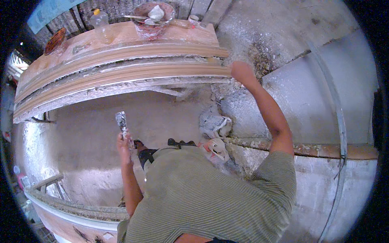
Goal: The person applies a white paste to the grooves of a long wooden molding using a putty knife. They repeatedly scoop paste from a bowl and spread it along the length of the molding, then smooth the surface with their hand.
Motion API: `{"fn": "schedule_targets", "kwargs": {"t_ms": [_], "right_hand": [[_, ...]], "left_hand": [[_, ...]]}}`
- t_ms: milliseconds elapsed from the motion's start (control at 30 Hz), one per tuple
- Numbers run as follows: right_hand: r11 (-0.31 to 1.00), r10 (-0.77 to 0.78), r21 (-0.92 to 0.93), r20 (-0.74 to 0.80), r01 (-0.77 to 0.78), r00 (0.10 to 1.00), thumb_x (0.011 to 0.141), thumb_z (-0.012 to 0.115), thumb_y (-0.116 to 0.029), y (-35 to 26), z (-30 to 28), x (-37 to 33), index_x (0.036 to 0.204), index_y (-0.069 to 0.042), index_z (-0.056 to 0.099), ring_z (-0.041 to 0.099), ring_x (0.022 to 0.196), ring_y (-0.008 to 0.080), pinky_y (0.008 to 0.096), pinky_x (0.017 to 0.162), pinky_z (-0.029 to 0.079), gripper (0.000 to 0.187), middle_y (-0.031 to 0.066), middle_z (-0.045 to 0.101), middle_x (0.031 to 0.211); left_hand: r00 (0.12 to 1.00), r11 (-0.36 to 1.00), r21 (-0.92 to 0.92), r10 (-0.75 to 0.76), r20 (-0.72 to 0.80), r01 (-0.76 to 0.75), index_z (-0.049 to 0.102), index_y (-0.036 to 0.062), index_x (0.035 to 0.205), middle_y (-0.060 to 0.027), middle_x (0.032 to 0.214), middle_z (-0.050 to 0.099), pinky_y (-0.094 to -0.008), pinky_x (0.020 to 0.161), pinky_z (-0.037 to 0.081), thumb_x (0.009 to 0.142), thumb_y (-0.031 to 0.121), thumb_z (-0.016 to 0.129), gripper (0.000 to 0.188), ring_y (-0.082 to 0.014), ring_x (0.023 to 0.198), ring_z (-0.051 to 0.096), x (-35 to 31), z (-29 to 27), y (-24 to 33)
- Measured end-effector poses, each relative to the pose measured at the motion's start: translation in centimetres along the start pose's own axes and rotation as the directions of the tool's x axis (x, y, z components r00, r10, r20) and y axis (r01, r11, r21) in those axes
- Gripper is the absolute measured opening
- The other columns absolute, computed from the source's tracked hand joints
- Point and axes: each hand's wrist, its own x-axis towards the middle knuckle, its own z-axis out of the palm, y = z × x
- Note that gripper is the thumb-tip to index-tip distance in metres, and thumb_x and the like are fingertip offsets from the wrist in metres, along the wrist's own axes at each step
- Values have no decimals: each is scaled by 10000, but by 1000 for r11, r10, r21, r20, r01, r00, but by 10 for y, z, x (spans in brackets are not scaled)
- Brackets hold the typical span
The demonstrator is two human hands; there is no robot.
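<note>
My left hand point(124, 149) is closed round the handle of a putty knife point(121, 120), its smeared blade pointing up over the floor, away from the workbench. My right arm reaches far forward, and my right hand point(243, 73) is closed at the right end of the nearer wooden moulding point(162, 71); its fingertips are hidden. Parallel to this one, a second grooved wooden moulding point(154, 51) lies farther back on the bench. Between the two runs a grey, crusted strip.
On the bench point(194, 34) behind the mouldings stand a plaster-smeared bucket point(148, 32) with a white lump, a clear bottle point(102, 26) with a yellow cap and a small cup point(193, 19). Crumpled bags point(214, 123) lie on the floor by a large grey sheet point(300, 97).
</note>
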Motion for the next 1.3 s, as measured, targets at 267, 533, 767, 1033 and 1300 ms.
{"fn": "schedule_targets", "kwargs": {"t_ms": [267, 533, 767, 1033, 1300], "right_hand": [[984, 150, -105, 32, -146, 988, 820, 581, -194, 22, -10, 15, 933, -29, 682, 655, 804, 420, 498, 737, 532, 224, 234, 669, 867], [973, 229, 118, -615, -200, 755, 807, 582, -204, -25, -69, 118, 847, -13, 693, 652, 720, 409, 508, 646, 520, 225, 211, 666, 770], [983, 102, 175, -245, -60, 964, 863, 574, -182, -227, -96, 240, 818, 23, 655, 648, 762, 446, 497, 630, 474, 225, 243, 665, 791], [940, -157, 283, -137, 190, 978, 856, 603, -135, -448, -35, 335, 1052, 72, 614, 583, 988, 445, 478, 908, 455, 285, 269, 619, 1092], [650, 64, 733, -318, 202, 946, 949, 566, -226, -695, -159, 414, 998, -2, 606, 583, 810, 316, 426, 734, 486, 234, 164, 624, 894]], "left_hand": [[998, 996, 83, -33, 52, 29, 599, 92, 1151, 54, 793, 504, -219, 566, 369, 935, 220, 614, 251, -47, 649, 455, 38, 4, 63], [997, 993, 104, 67, -44, -62, 586, 69, 1098, 54, 759, 499, -227, 558, 363, 929, 174, 619, 202, -47, 652, 440, 72, -64, 86], [985, 992, -77, 89, -151, -101, 590, 69, 1096, 67, 733, 484, -212, 538, 344, 943, 179, 608, 189, -28, 621, 423, 96, -191, 127], [950, 990, -85, 83, -300, -113, 602, 87, 1096, 48, 793, 532, -225, 579, 377, 944, 244, 604, 218, -49, 665, 460, 139, -330, 179], [923, 963, -136, 174, -343, -233, 611, 59, 1061, 59, 787, 530, -218, 594, 377, 934, 163, 621, 164, -36, 676, 450, 239, -429, 213]]}}
